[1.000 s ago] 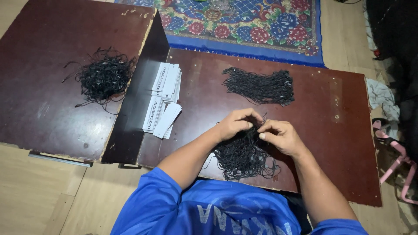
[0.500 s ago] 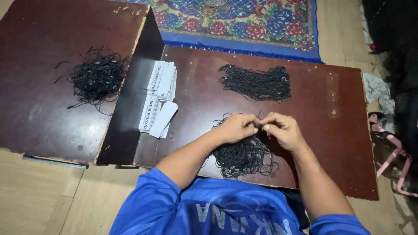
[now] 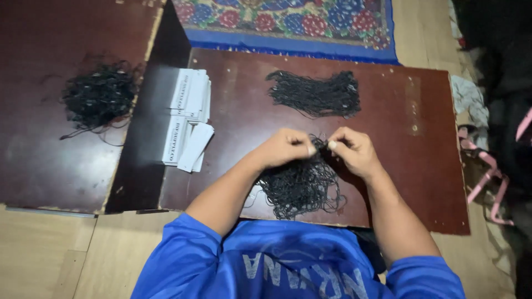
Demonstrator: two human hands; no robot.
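My left hand (image 3: pixel 287 147) and my right hand (image 3: pixel 354 149) meet over a loose tangle of black strings (image 3: pixel 302 185) on a dark brown board (image 3: pixel 399 111). Both hands pinch a black string between thumb and fingers, just above the tangle. A neater bundle of black strings (image 3: pixel 317 93) lies farther back on the same board. White paper tags (image 3: pixel 187 119) are stacked to the left of my hands. My blue shirt fills the bottom of the view.
Another dark board (image 3: pixel 39 166) at left carries a second black tangle (image 3: pixel 100 97). A patterned rug with a blue border (image 3: pixel 293 22) lies beyond. Pink plastic pieces (image 3: pixel 487 177) and cloth sit at the right on the wooden floor.
My hands have lifted slightly off the tangle and moved a little apart, drawing a string between them. The view has shifted a little.
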